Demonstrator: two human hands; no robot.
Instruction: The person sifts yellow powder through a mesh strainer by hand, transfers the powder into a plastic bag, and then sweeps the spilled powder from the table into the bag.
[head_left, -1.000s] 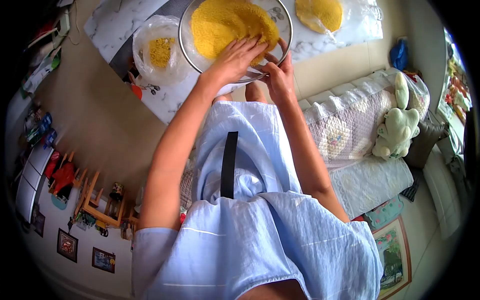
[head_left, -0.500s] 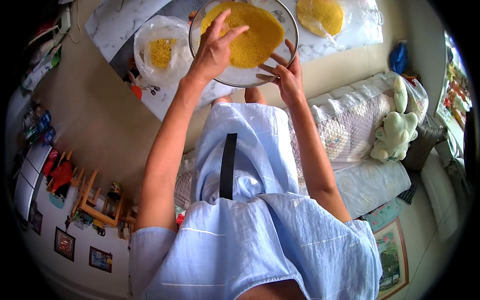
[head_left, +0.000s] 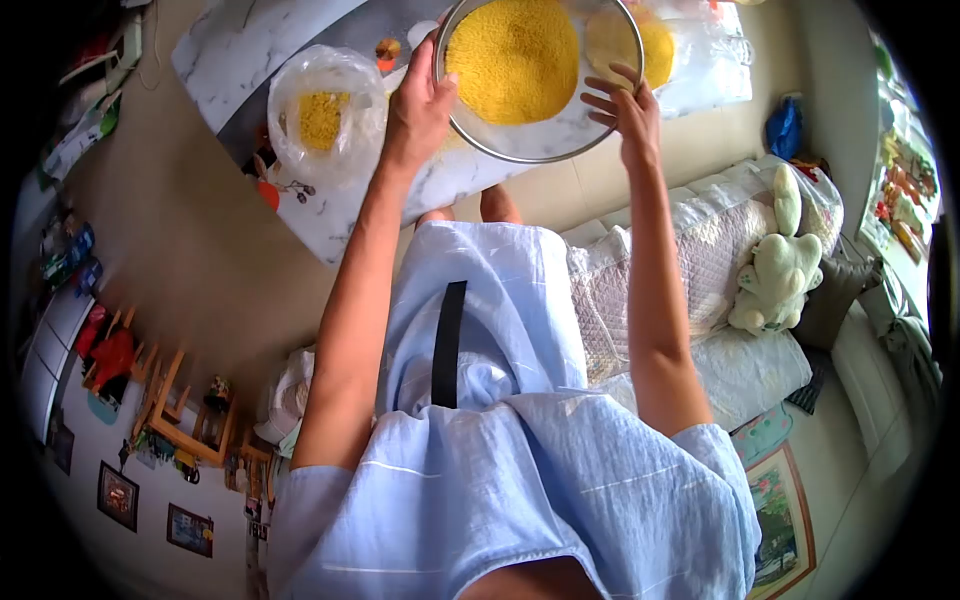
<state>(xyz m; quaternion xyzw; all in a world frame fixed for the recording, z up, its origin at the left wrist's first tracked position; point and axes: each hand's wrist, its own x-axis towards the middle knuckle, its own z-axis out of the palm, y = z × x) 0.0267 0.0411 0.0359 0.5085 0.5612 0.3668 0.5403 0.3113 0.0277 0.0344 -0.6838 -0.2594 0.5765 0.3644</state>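
Left hand is gripping the silver-rimmed bowl at its left side, thumb lying over the rim, the other fingers partly hidden. Right hand is meeting the opposite side, fingers spreading apart; cannot tell whether they are pinching the rim or propping from beneath. Bowl is sitting between both hands, overlapping the near edge of the marble-patterned table in this view; whether it is touching the surface, cannot tell. Yellow powder is mounding inside, leaving a see-through band along the near side. A clear plastic bag holding yellow crumbs is lying left of the bowl; a second plastic bag is spreading at the right, partly behind the bowl.
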